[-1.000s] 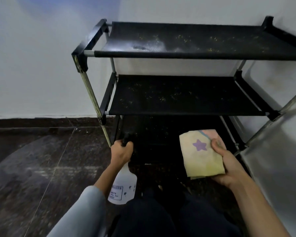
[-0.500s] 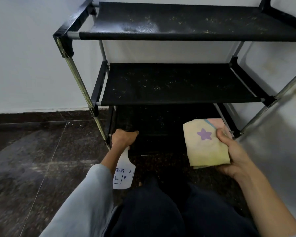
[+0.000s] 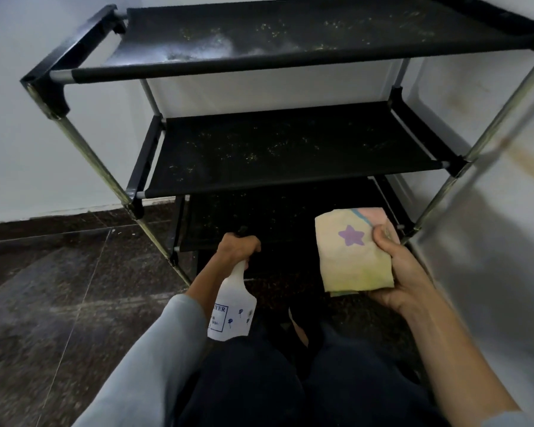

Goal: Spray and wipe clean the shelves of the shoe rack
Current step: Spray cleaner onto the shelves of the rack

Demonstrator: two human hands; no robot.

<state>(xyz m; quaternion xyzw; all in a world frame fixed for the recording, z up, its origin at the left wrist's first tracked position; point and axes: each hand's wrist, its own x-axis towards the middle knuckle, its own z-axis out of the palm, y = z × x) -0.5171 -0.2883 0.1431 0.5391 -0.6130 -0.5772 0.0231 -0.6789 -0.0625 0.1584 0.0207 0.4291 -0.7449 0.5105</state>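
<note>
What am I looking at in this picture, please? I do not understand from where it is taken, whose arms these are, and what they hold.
There is no machine here. A person wears one wide camera on the head, looking forward and down, so you see that person's own arms and dark-clad knees from above.

In front stands a black shoe rack against a white wall, on a dark stone floor. Its top shelf carries yellowish crumbs and a pale, dusty-looking patch; the middle shelf also has crumbs. A lower shelf is too dark to judge.

The left hand grips the top of a white spray bottle, which hangs downward. The right hand holds a folded yellowish cloth with a purple star.
</note>
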